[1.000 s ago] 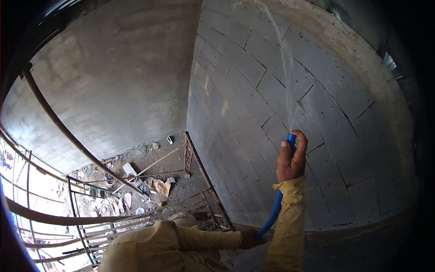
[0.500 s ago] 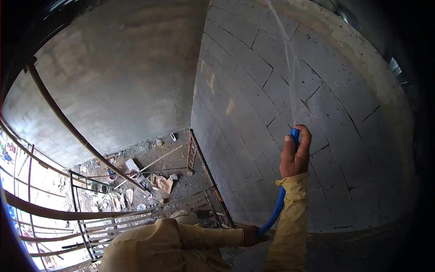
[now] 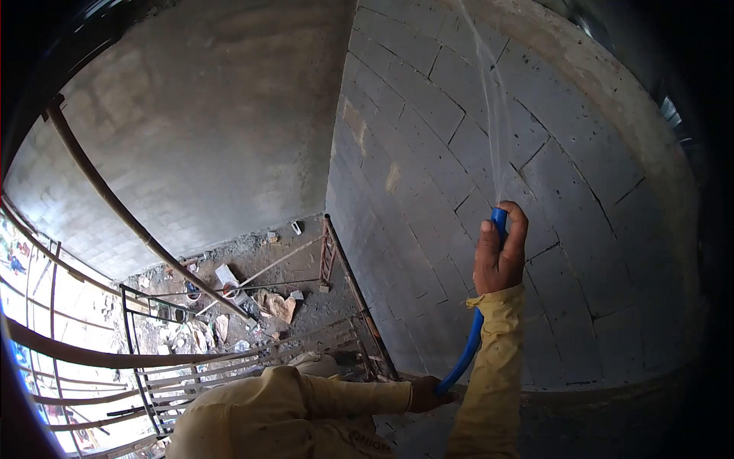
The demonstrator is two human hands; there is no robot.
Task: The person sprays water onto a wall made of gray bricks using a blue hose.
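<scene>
A blue hose (image 3: 468,348) runs up from the bottom of the view, and a thin water jet (image 3: 497,134) shoots upward from its mouth. My right hand (image 3: 501,256) is wrapped around the hose near its end, with a finger curled over the opening. Lower down, my left hand (image 3: 428,395) grips the same hose, its fingers partly in shadow. Grey block wall (image 3: 428,176) with dark joints stands behind the hose, and the spray passes in front of it. Both my arms wear yellow sleeves.
A smooth grey wall (image 3: 206,138) meets the block wall at a corner. Far below, rubble and sacks (image 3: 275,306) lie on the ground. Metal scaffold frames (image 3: 348,283) and a long pole (image 3: 115,191) stand to the left, beside slatted planks (image 3: 252,359).
The view has shifted slightly, so the walls and ground appear a little further right. My right hand and the hose end sit slightly higher in view; water keeps spraying.
</scene>
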